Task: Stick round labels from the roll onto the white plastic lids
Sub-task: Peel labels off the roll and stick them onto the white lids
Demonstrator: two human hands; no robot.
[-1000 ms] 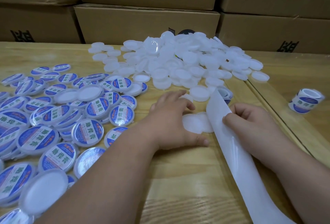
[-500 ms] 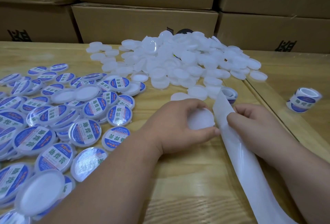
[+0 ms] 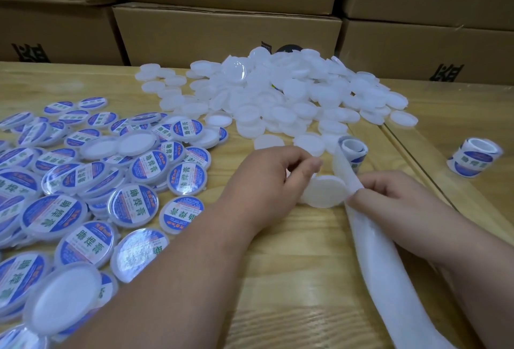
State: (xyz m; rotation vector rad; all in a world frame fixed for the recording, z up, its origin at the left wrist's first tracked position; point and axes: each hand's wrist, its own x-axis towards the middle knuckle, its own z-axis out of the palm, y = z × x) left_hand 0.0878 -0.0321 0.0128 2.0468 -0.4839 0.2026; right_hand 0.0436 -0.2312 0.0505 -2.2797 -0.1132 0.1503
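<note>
On the pale wooden surface, the left hand grips a round white plastic lid with curled fingers, holding it tilted just above the wood. The right hand pinches the white backing strip beside the lid's edge; a label there seems hidden. The strip runs back to the small label roll, near the heap of plain white lids
</note>
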